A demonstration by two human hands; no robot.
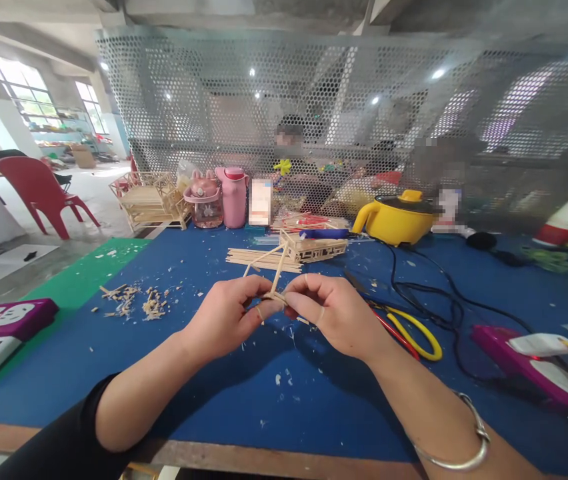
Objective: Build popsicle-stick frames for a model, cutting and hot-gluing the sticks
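Note:
My left hand (237, 307) and my right hand (331, 310) meet over the middle of the blue table. Both pinch a small frame of thin wooden sticks (279, 270), whose sticks rise from between the fingertips. The joint where the fingertips press is partly hidden. Just behind the frame lies a bundle of loose wooden sticks (244, 259), beside a larger stick-built wooden piece (321, 250). To the right of my right hand are pliers with red and yellow handles (421, 333).
Wood scraps (154, 303) lie at left. A yellow electric pot (399, 220) with a black cord (417, 287), a pink bottle (234, 197) and a wooden stick model (151, 200) stand along a perforated screen (244, 100). A purple-and-white device (539, 360) sits at right.

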